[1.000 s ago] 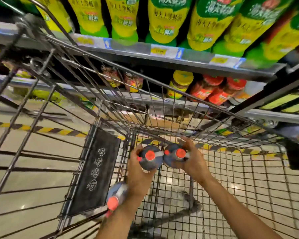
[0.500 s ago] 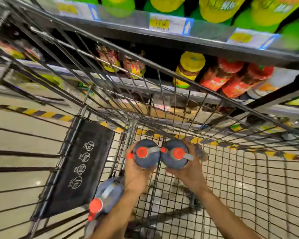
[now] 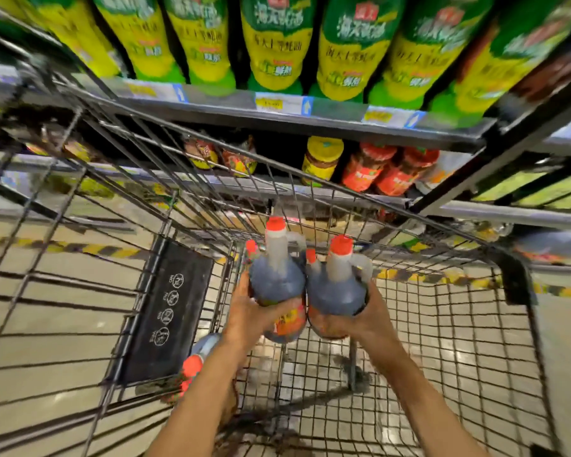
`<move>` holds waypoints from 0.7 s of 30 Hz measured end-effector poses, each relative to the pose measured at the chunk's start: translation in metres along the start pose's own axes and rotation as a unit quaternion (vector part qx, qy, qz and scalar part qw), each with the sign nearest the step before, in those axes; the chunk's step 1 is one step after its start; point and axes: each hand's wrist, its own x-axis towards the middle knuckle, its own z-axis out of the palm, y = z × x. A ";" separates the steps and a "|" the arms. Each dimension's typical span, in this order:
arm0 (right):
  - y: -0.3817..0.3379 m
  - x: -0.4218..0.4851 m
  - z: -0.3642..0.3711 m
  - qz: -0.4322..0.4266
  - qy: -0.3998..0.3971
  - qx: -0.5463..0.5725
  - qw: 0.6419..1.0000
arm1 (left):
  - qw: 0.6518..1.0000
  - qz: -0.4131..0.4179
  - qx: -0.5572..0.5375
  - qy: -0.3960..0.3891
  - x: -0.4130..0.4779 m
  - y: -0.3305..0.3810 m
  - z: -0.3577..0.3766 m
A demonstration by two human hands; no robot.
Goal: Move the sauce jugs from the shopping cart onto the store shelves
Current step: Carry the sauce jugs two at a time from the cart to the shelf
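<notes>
Two dark sauce jugs with orange caps are held side by side above the wire shopping cart point(image 3: 459, 341). My left hand point(image 3: 248, 315) grips the left jug point(image 3: 276, 282) low around its body. My right hand point(image 3: 360, 319) grips the right jug point(image 3: 337, 285) the same way. Both jugs stand nearly upright, tilted slightly away from me, and touch each other. A third jug point(image 3: 198, 357) with an orange cap lies in the cart's near left corner, partly hidden by my left forearm. The store shelves point(image 3: 277, 113) rise just beyond the cart.
Green-and-yellow bottles point(image 3: 277, 44) fill the upper shelf. Jars with red and yellow lids point(image 3: 363, 166) stand on the shelf below, with a dark gap to their left. A black child-seat flap point(image 3: 168, 311) hangs on the cart's left side. Yellow-black floor tape point(image 3: 80, 249) runs along the shelf base.
Both hands have lifted the two jugs out of the cart bottom and tipped them from caps-toward-me to nearly upright. The view has tilted up toward the shelves.
</notes>
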 end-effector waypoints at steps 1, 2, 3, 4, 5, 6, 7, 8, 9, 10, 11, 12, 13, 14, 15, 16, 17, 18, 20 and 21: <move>-0.012 -0.009 0.000 0.001 0.001 0.004 1.000 | 1.000 0.005 -0.001 -0.012 -0.010 0.011 -0.003; -0.025 -0.019 0.001 -0.003 0.010 0.005 1.000 | 1.000 0.010 0.001 -0.020 -0.020 0.023 -0.008; -0.038 -0.030 0.003 -0.012 0.024 0.006 1.000 | 0.999 0.022 0.007 -0.033 -0.032 0.035 -0.014; -0.052 -0.041 0.007 -0.025 0.038 0.011 0.999 | 0.998 0.031 0.012 -0.047 -0.046 0.049 -0.019; -0.067 -0.052 0.011 -0.033 0.048 0.023 0.998 | 0.998 0.038 0.010 -0.057 -0.059 0.062 -0.022; -0.082 -0.064 0.017 -0.036 0.053 0.034 0.997 | 0.997 0.040 0.004 -0.065 -0.070 0.072 -0.027; -0.096 -0.076 0.021 -0.042 0.059 0.038 0.997 | 0.997 0.046 0.002 -0.067 -0.081 0.082 -0.029; -0.111 -0.088 0.026 -0.054 0.063 0.037 0.996 | 0.996 0.056 0.004 -0.071 -0.093 0.096 -0.032; -0.126 -0.101 0.030 -0.074 0.069 0.029 0.994 | 0.994 0.064 0.006 -0.086 -0.104 0.109 -0.034; -0.141 -0.112 0.034 -0.093 0.076 0.019 0.993 | 0.992 0.071 0.003 -0.109 -0.115 0.122 -0.037; -0.155 -0.124 0.037 -0.107 0.087 0.013 0.990 | 0.989 0.077 0.005 -0.125 -0.127 0.134 -0.042; -0.168 -0.135 0.040 -0.118 0.099 0.016 0.988 | 0.987 0.088 0.005 -0.134 -0.139 0.146 -0.046; -0.182 -0.148 0.044 -0.127 0.109 0.020 0.986 | 0.985 0.100 0.003 -0.139 -0.150 0.157 -0.052; -0.195 -0.162 0.049 -0.140 0.117 0.028 0.983 | 0.983 0.113 -0.004 -0.147 -0.161 0.165 -0.058; -0.210 -0.179 0.052 -0.159 0.126 0.034 0.979 | 0.978 0.135 -0.007 -0.159 -0.174 0.179 -0.062; -0.220 -0.188 0.055 -0.172 0.129 0.046 0.976 | 0.975 0.152 -0.006 -0.164 -0.182 0.188 -0.064; -0.229 -0.197 0.059 -0.186 0.135 0.055 0.972 | 0.971 0.169 -0.005 -0.167 -0.190 0.198 -0.065; -0.241 -0.210 0.062 -0.206 0.149 0.063 0.965 | 0.965 0.188 -0.008 -0.180 -0.202 0.212 -0.065; -0.259 -0.236 0.064 -0.231 0.176 0.081 0.953 | 0.951 0.219 -0.009 -0.218 -0.223 0.235 -0.062; -0.267 -0.248 0.063 -0.244 0.193 0.083 0.947 | 0.944 0.231 -0.009 -0.237 -0.232 0.245 -0.059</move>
